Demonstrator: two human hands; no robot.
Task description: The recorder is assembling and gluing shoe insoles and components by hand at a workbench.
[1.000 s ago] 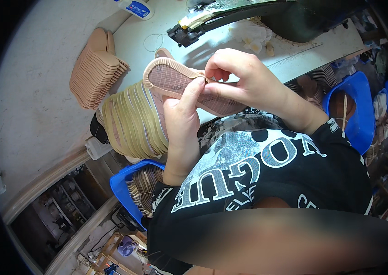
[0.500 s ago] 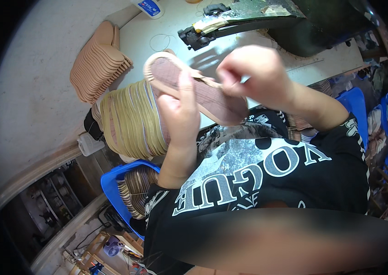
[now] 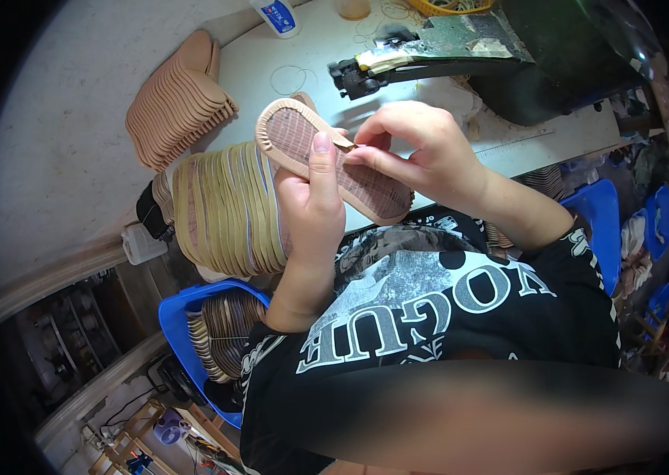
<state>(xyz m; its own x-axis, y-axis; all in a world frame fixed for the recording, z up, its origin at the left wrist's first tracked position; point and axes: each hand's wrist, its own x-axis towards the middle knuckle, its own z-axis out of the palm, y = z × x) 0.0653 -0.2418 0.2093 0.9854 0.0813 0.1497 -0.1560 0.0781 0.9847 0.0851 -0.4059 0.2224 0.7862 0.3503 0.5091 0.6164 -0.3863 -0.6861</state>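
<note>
A shoe insole (image 3: 287,131) with a brown woven-looking underside and a beige cover folded round its rim is tilted over the table's front edge. My left hand (image 3: 309,190) is closed around its left side, thumb pressed flat on the brown face, fingers hidden beneath. On the insole's far edge, near its middle, my right hand (image 3: 421,150) pinches the loose beige edge of the cover between thumb and forefinger. Close behind the left hand stands a thick row of yellowish-edged insoles (image 3: 227,210).
Beige insoles (image 3: 176,107) stand stacked at the back left. A dark green machine arm (image 3: 437,51) reaches over the white table (image 3: 247,71) beyond my hands. Blue bins (image 3: 176,317) flank me, the left holding more insoles. A white bottle (image 3: 279,17) stands at the back.
My right hand has come left, close against the insole's edge; it was blurred and farther off, with a bit of cover stretched toward it. The left hand keeps its hold. The whole view has shifted slightly.
</note>
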